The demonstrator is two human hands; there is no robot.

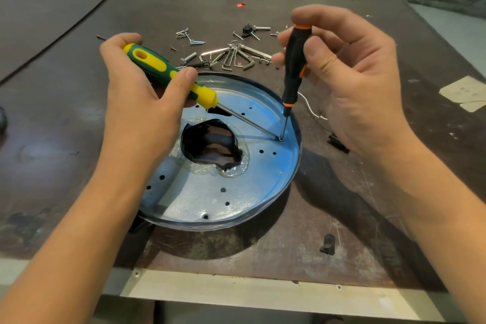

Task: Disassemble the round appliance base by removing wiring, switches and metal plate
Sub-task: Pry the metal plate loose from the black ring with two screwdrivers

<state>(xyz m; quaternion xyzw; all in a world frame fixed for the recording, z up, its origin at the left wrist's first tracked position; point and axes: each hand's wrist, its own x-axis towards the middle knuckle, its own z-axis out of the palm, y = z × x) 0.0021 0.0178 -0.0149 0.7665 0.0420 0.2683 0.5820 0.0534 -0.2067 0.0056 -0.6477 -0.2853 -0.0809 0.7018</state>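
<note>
The round metal plate (210, 200) of the appliance base lies flat on the table, shiny, with several small holes and a torn dark opening (210, 143) ringed by clear tape at its middle. My left hand (139, 113) grips a green-and-yellow screwdriver (163, 71), its shaft slanting down to the right. My right hand (349, 79) pinches a black-and-orange screwdriver (294, 66) held almost upright. Both tips meet at one spot (281, 138) near the plate's right rim.
Loose screws, bolts and hex keys (231, 55) are scattered behind the plate. A white wire (311, 110) and a black part (338, 142) lie right of it, another black piece (328, 244) near the front. Tape patches (468, 92) sit at far right.
</note>
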